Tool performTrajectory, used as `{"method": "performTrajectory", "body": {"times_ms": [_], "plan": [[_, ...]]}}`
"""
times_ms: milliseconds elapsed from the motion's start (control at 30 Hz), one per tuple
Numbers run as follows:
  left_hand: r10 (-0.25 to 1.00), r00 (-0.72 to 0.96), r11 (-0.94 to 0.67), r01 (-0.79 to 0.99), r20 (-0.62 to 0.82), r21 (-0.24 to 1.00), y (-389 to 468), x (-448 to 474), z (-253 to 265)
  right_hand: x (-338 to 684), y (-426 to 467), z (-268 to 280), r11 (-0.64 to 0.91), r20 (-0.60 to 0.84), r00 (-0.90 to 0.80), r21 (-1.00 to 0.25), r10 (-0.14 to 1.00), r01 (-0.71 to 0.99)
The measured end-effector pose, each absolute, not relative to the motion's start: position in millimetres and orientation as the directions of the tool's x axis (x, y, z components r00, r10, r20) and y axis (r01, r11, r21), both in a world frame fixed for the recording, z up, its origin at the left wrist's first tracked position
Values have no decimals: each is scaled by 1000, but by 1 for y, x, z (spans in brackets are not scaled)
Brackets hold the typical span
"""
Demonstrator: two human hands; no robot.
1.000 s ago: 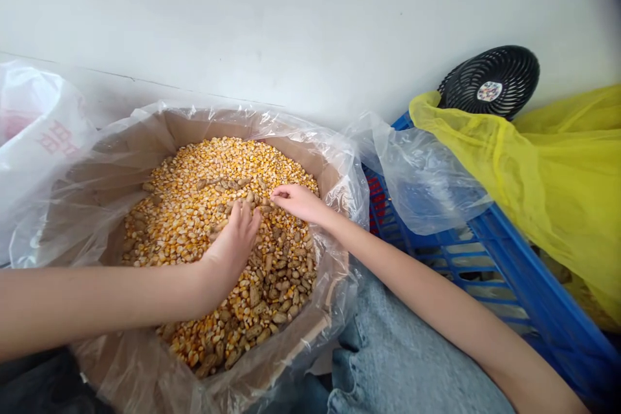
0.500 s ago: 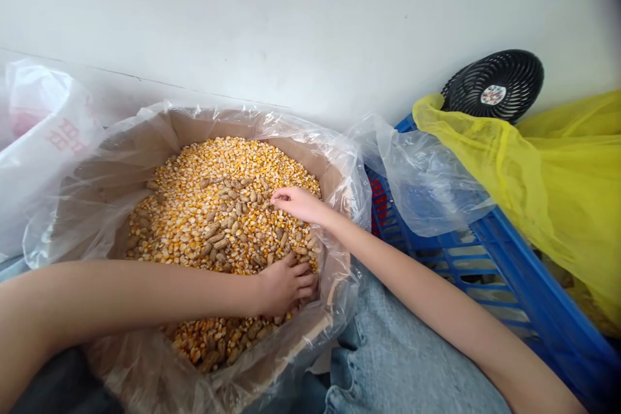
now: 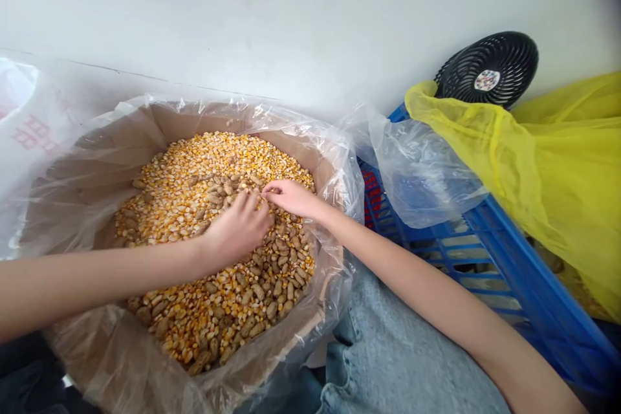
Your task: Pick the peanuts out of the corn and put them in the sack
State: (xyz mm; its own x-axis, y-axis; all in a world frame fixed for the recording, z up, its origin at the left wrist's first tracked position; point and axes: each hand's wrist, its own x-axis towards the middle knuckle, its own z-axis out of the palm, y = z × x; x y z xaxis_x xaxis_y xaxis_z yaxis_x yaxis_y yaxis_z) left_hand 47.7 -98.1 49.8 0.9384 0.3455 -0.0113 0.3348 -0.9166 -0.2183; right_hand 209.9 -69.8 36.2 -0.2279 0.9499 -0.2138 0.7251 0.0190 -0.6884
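Observation:
A box lined with clear plastic (image 3: 334,168) holds yellow corn kernels (image 3: 204,162) with unshelled peanuts (image 3: 272,284) mixed among them. My left hand (image 3: 240,223) hangs over the middle of the grain, back upward. Its fingers curl down and inward; the tips, and anything they pinch, are hidden. Right beside those fingers is my right hand (image 3: 291,197), reaching in across the box's right side. Its thumb and fingers are closed together, and what lies in them cannot be made out. A small cluster of peanuts lies just behind the hands.
To the right stands a blue plastic crate (image 3: 509,259), with clear plastic (image 3: 422,174) and yellow mesh cloth (image 3: 572,162) draped over it. A black fan (image 3: 509,71) leans by the white wall (image 3: 291,19). At left is a white plastic bag (image 3: 29,136).
My left hand has risen from the peanuts at the box's near right side and moved up and left to my right hand. The right hand stays nearly in place. The view has shifted slightly.

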Motion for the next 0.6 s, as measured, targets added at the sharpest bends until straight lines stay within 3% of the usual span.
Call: {"method": "performTrajectory", "body": {"times_ms": [67, 133, 200, 300, 600], "plan": [[123, 992, -992, 123, -40, -5, -126, 59, 34, 209, -69, 38, 1, -193, -186, -690, 963, 723], [-65, 998, -978, -69, 24, 196, -151, 69, 11, 209, -70, 40, -11, -176, -150, -683, 973, 730], [-95, 993, -951, -111, 72, 287, -165, 75, -8, 209, -70, 41, -10, -172, -143, -673, 975, 740], [-59, 994, -942, -85, 89, 324, -165, 76, -20, 210, -71, 39, 5, -177, -165, -667, 970, 745], [-111, 989, -959, -132, 95, 251, -123, 49, -14, 214, -71, 36, 7, -187, -181, -677, 966, 736]]}}
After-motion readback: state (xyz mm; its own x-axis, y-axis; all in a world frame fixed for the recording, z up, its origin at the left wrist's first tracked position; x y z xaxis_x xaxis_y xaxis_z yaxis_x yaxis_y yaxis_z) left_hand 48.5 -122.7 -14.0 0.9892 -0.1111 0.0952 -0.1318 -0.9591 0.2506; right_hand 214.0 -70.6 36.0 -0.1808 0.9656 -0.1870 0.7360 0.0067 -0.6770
